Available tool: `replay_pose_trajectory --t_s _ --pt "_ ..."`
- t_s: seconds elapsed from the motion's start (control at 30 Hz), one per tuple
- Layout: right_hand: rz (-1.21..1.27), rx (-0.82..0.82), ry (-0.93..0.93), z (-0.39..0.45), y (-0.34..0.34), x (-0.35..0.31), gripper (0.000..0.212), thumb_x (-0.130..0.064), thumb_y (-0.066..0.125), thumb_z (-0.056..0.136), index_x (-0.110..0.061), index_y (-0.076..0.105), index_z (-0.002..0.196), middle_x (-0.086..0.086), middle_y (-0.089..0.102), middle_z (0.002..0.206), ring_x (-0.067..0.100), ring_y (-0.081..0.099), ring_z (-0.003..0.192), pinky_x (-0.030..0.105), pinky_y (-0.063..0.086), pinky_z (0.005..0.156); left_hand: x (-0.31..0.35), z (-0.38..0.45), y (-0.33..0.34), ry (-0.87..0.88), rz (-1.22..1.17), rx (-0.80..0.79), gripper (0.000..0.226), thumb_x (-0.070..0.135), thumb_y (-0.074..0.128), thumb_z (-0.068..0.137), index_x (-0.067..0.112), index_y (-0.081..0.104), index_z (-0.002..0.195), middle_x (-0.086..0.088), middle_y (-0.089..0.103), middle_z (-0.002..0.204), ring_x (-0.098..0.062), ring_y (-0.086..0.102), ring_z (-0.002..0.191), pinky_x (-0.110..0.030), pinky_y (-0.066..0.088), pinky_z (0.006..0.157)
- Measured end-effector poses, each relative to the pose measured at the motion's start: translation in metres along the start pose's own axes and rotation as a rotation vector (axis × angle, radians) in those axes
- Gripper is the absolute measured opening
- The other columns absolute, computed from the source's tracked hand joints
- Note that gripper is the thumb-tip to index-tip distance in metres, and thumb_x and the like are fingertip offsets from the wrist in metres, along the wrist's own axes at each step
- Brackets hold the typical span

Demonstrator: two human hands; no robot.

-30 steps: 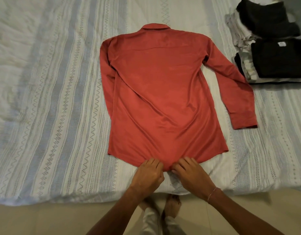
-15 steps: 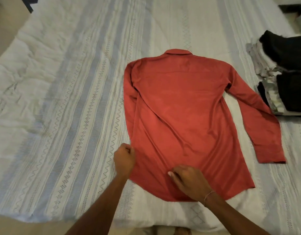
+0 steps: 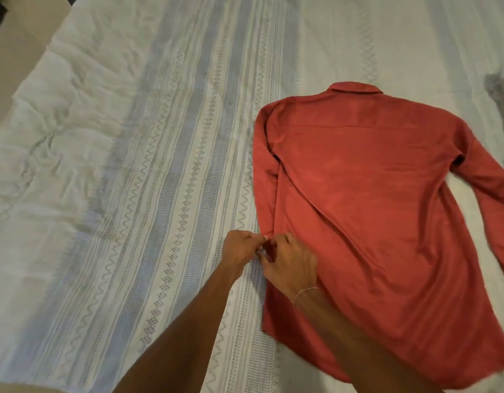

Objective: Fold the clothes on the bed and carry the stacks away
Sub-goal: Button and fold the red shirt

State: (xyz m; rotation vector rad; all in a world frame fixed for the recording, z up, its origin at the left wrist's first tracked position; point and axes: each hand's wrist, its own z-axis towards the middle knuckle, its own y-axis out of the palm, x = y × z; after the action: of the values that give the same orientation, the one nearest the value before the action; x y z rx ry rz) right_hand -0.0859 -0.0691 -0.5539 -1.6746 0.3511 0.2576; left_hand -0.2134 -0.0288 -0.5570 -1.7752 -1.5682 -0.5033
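A red long-sleeved shirt (image 3: 367, 199) lies back-up on the bed, collar pointing away from me. Its left sleeve is tucked along the body and its right sleeve runs off toward the frame's right edge. My left hand (image 3: 241, 251) and my right hand (image 3: 290, 262) meet at the shirt's left edge, about two thirds of the way down. Both pinch the red fabric there, at the folded sleeve's cuff end. My right forearm lies across the shirt's lower part.
The bed is covered by a white sheet with blue-grey patterned stripes (image 3: 160, 194), crumpled toward the left. A sliver of stacked grey and dark clothes (image 3: 500, 92) shows at the right edge. Floor (image 3: 21, 29) is visible at the top left.
Both hands left the shirt's bottom hem and came together at its left edge. The view swung left, pushing the shirt and the folded stacks to the right.
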Motion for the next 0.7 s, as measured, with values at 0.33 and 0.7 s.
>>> replay_pose_trajectory --t_s 0.33,0.7 --pt "0.028 0.191 -0.102 0.008 0.012 -0.028 0.016 -0.037 0.066 0.087 -0.023 0.063 0.078 -0.006 0.061 0.074 0.019 0.06 0.056 0.029 0.043 0.045 0.02 0.005 -0.046 -0.026 -0.086 -0.168 0.029 0.02 0.083 0.083 -0.008 0.074 0.087 -0.008 0.067 0.064 -0.011 0.052 0.044 -0.02 0.04 0.042" --pt "0.542 0.03 -0.312 0.03 0.035 -0.087 0.01 -0.026 0.065 0.095 -0.018 0.069 0.094 -0.008 0.06 0.087 0.01 0.058 0.076 0.035 0.053 0.07 0.021 0.024 -0.106 -0.032 -0.245 -0.098 0.026 0.015 0.058 0.1 0.012 0.054 0.074 -0.005 0.056 0.065 -0.014 0.054 0.055 -0.027 0.048 0.054"
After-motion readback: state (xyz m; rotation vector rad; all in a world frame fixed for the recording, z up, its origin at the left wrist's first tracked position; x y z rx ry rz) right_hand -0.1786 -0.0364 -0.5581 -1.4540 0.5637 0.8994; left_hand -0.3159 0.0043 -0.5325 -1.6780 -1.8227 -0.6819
